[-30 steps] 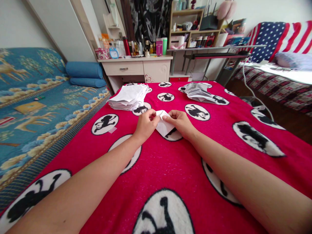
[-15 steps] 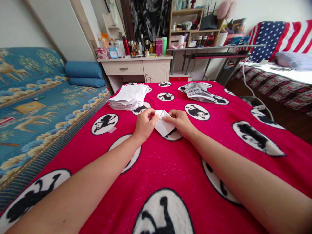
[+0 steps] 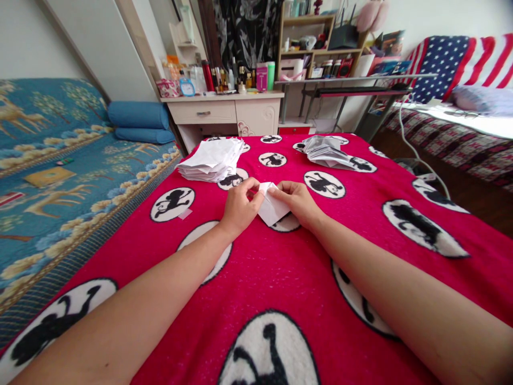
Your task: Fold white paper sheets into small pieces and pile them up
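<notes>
A small white folded paper [image 3: 271, 209] lies on the red blanket [image 3: 280, 278] with black-and-white round figures. My left hand [image 3: 239, 206] pinches its left edge, fingers closed on the fold. My right hand [image 3: 296, 200] pinches its top right part with fingertips pressed together. Both forearms stretch across the blanket from the near edge. A stack of flat white paper sheets [image 3: 212, 158] sits beyond my left hand. A heap of folded grey-white papers [image 3: 326, 150] sits beyond my right hand.
A blue patterned sofa [image 3: 48, 176] with blue bolsters [image 3: 138, 115] runs along the left. A white dresser [image 3: 222, 112] crowded with bottles stands behind. Shelves and a metal desk [image 3: 344, 85] are at the back right. A white cable [image 3: 420, 155] trails down by a flag-covered couch [image 3: 460, 64].
My left fingers have shifted slightly along the paper's left edge, and the paper has tipped a little toward my right hand. Both arms stay where they were.
</notes>
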### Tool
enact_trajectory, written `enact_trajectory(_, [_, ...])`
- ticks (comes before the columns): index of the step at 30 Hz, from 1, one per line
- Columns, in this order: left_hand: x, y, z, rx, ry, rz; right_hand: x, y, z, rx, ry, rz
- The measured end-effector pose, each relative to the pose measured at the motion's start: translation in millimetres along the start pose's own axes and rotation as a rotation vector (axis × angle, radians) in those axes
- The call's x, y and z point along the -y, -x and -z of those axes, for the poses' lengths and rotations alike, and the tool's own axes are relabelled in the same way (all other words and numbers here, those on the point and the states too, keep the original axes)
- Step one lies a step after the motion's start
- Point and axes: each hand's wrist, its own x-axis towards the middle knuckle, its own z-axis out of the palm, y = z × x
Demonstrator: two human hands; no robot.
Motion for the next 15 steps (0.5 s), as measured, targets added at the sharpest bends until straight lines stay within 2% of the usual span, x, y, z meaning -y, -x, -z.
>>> enact_trajectory(9, [4.6,-1.1,-0.8,-0.002,0.055,0.045,-4.3,-3.2,0.5,0.006,-0.015,-0.015])
enact_trajectory(15, [4.6,0.4,-0.7,-0.005,0.001,0.014,-2.5,-2.2,-0.7,-0.016,0.014,-0.038])
